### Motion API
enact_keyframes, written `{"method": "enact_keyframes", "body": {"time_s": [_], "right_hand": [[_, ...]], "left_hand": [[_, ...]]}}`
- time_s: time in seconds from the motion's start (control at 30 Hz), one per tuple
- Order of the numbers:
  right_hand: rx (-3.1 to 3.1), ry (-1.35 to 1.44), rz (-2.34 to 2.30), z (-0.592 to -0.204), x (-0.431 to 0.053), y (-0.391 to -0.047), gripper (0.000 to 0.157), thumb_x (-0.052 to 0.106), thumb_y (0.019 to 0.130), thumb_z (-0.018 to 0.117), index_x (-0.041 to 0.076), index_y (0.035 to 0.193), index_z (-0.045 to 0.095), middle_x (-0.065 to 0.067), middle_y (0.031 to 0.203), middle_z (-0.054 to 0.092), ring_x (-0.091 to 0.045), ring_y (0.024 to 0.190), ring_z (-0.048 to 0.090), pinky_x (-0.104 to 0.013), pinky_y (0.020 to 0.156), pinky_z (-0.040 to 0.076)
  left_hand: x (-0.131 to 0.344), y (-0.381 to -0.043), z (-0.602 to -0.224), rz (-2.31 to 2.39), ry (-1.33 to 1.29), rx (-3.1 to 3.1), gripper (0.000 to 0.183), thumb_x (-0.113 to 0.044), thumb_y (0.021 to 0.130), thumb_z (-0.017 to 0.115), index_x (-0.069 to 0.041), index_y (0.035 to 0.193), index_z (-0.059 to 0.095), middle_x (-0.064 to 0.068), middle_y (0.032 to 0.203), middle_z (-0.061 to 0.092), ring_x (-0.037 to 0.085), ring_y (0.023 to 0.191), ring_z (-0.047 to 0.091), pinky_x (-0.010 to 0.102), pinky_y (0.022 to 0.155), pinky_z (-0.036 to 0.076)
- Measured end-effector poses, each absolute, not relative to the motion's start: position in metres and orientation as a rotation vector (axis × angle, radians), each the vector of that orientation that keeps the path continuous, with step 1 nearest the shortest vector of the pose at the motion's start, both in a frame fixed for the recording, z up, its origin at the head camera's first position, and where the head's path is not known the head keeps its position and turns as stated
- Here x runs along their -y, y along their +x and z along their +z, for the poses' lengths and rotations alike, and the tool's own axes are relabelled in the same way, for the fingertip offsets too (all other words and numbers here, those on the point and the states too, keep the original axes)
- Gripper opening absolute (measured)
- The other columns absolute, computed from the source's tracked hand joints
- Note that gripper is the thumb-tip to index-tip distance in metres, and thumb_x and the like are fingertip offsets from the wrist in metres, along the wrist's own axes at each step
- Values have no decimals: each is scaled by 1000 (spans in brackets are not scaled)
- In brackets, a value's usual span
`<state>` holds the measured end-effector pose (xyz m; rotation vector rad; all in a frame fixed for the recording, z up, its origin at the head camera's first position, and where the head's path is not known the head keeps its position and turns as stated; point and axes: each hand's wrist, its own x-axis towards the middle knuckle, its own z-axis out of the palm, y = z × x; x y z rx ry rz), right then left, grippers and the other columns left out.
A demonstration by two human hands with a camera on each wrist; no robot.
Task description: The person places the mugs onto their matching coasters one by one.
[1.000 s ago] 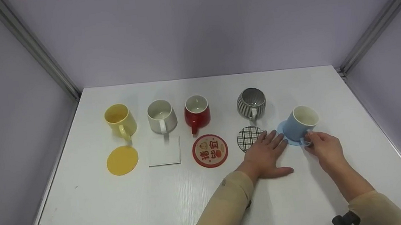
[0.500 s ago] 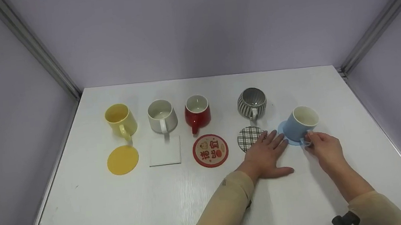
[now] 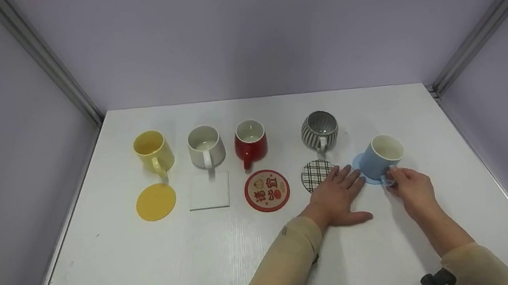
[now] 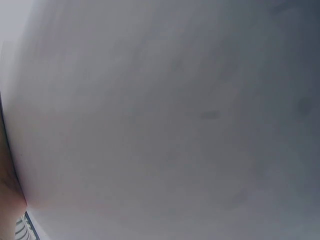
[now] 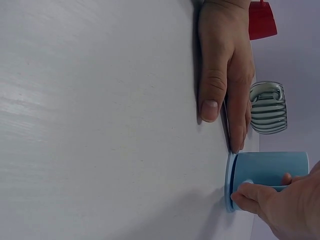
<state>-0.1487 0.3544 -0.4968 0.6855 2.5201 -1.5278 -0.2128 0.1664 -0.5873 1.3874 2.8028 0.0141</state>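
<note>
A light blue mug (image 3: 373, 160) with a white inside stands over a round blue coaster (image 3: 358, 161) at the right of the table. My right hand (image 3: 412, 189) pinches the mug's handle (image 3: 387, 179) from the near side. My left hand (image 3: 337, 197) lies flat and spread on the table, its fingertips at the coaster's left edge and over part of a round plaid coaster (image 3: 314, 174). In the right wrist view the blue mug (image 5: 272, 167) sits on the coaster, low against it, beside the left hand's fingertips. The left wrist view is mostly blurred table surface.
Behind the plaid coaster stands a grey striped mug (image 3: 319, 131). Farther left are a red mug (image 3: 251, 145), a white mug (image 3: 206, 147) and a yellow mug (image 3: 153, 153). In front of them lie a red patterned coaster (image 3: 267, 190), a white square coaster (image 3: 208, 191) and a yellow coaster (image 3: 156, 202).
</note>
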Motion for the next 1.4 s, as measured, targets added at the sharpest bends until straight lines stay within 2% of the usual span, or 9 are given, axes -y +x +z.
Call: {"method": "enact_keyframes", "body": {"time_s": [0.07,0.3,0.47,0.73,1.0,1.3,1.4], "right_hand": [[-2521,690,-1526,-497,-355,-148,64,38,117,33,-11,156,40,-33,161,40,-45,149,41,-44,114,42],[-2515,709,-1565,-499,-354,-149,61,35,116,34,-13,154,42,-32,158,43,-43,149,43,-36,109,46],[-2514,711,-1532,-500,-354,-149,62,37,117,34,-11,156,40,-31,161,41,-44,150,40,-41,113,43],[-2528,696,-1512,-502,-355,-148,63,38,117,32,-10,157,39,-31,161,41,-43,150,40,-39,112,43],[-2526,710,-1488,-502,-354,-146,65,40,117,32,-9,159,37,-29,163,39,-43,151,39,-45,116,40],[-2568,707,-1511,-505,-354,-146,59,35,116,36,-10,152,47,-30,157,46,-41,148,45,-39,112,43],[-2578,703,-1509,-505,-354,-146,60,37,116,36,-10,151,48,-30,157,47,-42,148,45,-41,113,43]], "left_hand": [[-167,-213,-587,19,1385,-2798,102,-91,92,21,-28,172,14,-7,178,7,17,164,1,39,130,-2],[-167,-212,-585,-8,1398,-2806,101,-90,94,21,-27,172,15,-7,178,9,18,164,2,40,131,1],[-168,-213,-588,4,1393,-2803,101,-90,93,21,-27,172,14,-7,178,8,18,164,1,40,131,-1],[-168,-213,-589,8,1392,-2802,102,-91,93,20,-28,172,14,-7,178,7,18,164,1,40,131,-1],[-167,-212,-587,29,1393,-2795,101,-90,93,22,-27,172,15,-7,178,8,18,164,1,41,131,-1],[-166,-212,-586,18,1401,-2808,101,-90,93,22,-26,172,17,-6,178,10,18,164,3,40,131,1],[-165,-213,-587,16,1404,-2816,101,-90,93,21,-26,172,17,-6,178,11,18,164,4,40,131,2]]}}
